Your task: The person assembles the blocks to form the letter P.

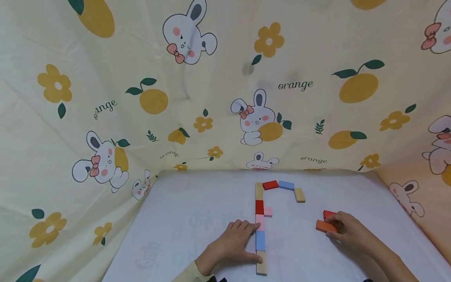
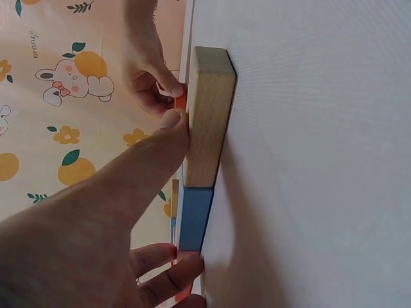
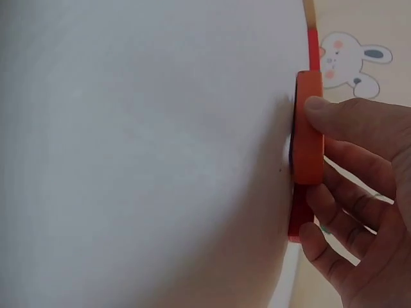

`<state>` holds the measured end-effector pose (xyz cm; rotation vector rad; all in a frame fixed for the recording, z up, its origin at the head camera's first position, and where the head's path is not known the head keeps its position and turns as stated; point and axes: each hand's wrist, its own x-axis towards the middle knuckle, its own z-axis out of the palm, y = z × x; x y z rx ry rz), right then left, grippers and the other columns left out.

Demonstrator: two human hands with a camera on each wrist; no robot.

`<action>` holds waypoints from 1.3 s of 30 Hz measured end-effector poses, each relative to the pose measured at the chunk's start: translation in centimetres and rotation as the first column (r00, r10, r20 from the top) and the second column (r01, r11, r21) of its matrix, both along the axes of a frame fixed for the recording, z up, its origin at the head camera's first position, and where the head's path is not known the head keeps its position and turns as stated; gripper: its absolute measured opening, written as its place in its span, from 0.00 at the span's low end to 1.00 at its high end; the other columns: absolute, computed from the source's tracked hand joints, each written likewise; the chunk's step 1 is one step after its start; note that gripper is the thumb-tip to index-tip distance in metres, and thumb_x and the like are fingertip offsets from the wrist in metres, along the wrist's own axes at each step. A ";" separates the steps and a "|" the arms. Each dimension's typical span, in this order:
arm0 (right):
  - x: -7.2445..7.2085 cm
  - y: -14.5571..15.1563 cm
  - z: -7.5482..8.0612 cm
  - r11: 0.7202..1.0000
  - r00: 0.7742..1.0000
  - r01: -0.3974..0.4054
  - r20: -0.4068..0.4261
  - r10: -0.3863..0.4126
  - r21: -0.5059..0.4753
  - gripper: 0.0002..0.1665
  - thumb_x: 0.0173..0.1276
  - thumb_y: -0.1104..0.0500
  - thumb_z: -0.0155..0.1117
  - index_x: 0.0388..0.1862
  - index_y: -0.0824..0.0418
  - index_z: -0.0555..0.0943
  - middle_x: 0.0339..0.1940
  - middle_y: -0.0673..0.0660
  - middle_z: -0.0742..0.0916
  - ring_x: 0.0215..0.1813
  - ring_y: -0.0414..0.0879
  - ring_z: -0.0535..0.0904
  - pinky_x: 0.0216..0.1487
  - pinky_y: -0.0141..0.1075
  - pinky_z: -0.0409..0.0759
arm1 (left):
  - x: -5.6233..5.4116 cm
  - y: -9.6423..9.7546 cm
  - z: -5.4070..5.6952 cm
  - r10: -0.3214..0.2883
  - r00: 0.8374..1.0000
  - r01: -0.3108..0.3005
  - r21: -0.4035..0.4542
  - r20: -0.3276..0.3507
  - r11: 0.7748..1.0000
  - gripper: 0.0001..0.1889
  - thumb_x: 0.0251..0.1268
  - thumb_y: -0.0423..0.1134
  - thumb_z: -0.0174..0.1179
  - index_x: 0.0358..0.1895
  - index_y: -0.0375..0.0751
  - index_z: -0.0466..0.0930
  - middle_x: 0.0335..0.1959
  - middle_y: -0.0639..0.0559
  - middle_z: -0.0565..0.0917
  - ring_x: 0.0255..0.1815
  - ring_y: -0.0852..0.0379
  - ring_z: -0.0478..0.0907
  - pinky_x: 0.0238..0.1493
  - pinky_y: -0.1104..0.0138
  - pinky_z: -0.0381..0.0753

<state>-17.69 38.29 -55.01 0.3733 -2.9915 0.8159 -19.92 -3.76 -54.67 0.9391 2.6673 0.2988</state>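
My left hand [image 1: 237, 242] lies along the left side of a straight row of blocks. Its extended thumb touches the near plain wooden block [image 1: 261, 266], and its fingers reach the pink block [image 1: 260, 222]. Between them in the row is a blue block [image 1: 260, 240]; a red block [image 1: 259, 207] and another wooden block [image 1: 258, 191] continue it away from me. Over on the right, my right hand [image 1: 347, 229] pinches an orange block [image 1: 325, 226] between thumb and fingers. Just behind that lies a red block [image 1: 329, 214], partly hidden by the hand; the right wrist view shows fingertips near it.
From the row's far end, a red block [image 1: 270, 185], a blue block [image 1: 286, 185] and a wooden block [image 1: 300, 195] curve rightward. A small pink block [image 1: 268, 212] adjoins the row's right side. The white tabletop [image 1: 176, 203] meets a printed cloth [image 1: 211, 98] behind.
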 end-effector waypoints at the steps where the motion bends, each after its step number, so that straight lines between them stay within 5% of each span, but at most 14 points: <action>1: 0.0 -0.1 0.0 1.000 1.000 -0.007 -0.012 0.007 0.001 0.21 0.60 0.58 0.85 0.50 0.61 0.87 0.40 0.48 0.83 0.42 0.38 0.73 0.44 0.36 0.76 | 0.0 0.0 0.0 0.002 1.000 -0.002 0.000 0.001 1.000 0.55 0.54 0.80 0.67 0.85 0.65 0.60 0.70 0.63 0.75 0.62 0.59 0.68 0.71 0.56 0.69; 5: -0.4 -0.8 0.2 0.999 0.999 -0.035 -0.037 0.035 -0.003 0.22 0.60 0.57 0.86 0.51 0.60 0.87 0.42 0.47 0.84 0.43 0.38 0.74 0.47 0.36 0.79 | 0.0 0.0 0.1 0.008 1.000 -0.008 0.003 0.008 1.000 0.55 0.54 0.80 0.68 0.85 0.65 0.61 0.71 0.63 0.75 0.63 0.59 0.68 0.72 0.55 0.69; 11: -1.6 -2.4 1.1 0.999 0.997 -0.044 0.055 0.045 -0.029 0.22 0.63 0.58 0.84 0.54 0.59 0.87 0.45 0.47 0.84 0.47 0.44 0.75 0.49 0.36 0.80 | 0.0 -0.1 0.0 0.005 1.000 -0.005 0.008 0.005 1.000 0.55 0.54 0.80 0.68 0.85 0.64 0.61 0.69 0.64 0.75 0.63 0.59 0.68 0.72 0.55 0.69; 22: -3.7 -4.9 1.7 0.991 0.991 -0.131 0.011 0.131 -0.016 0.20 0.62 0.60 0.83 0.52 0.55 0.87 0.44 0.46 0.84 0.48 0.46 0.75 0.48 0.39 0.80 | -0.1 -0.1 -0.1 0.005 1.000 -0.005 0.012 0.014 1.000 0.55 0.55 0.80 0.67 0.85 0.65 0.60 0.70 0.64 0.75 0.64 0.59 0.68 0.72 0.55 0.68; 39: -6.9 -8.7 1.1 0.984 0.983 -0.177 0.043 0.177 -0.011 0.21 0.63 0.59 0.83 0.54 0.52 0.87 0.51 0.48 0.85 0.55 0.48 0.75 0.52 0.41 0.83 | -0.5 -0.1 -0.8 0.008 1.000 -0.008 0.000 0.005 1.000 0.55 0.53 0.81 0.67 0.84 0.67 0.61 0.71 0.64 0.75 0.64 0.58 0.68 0.72 0.54 0.70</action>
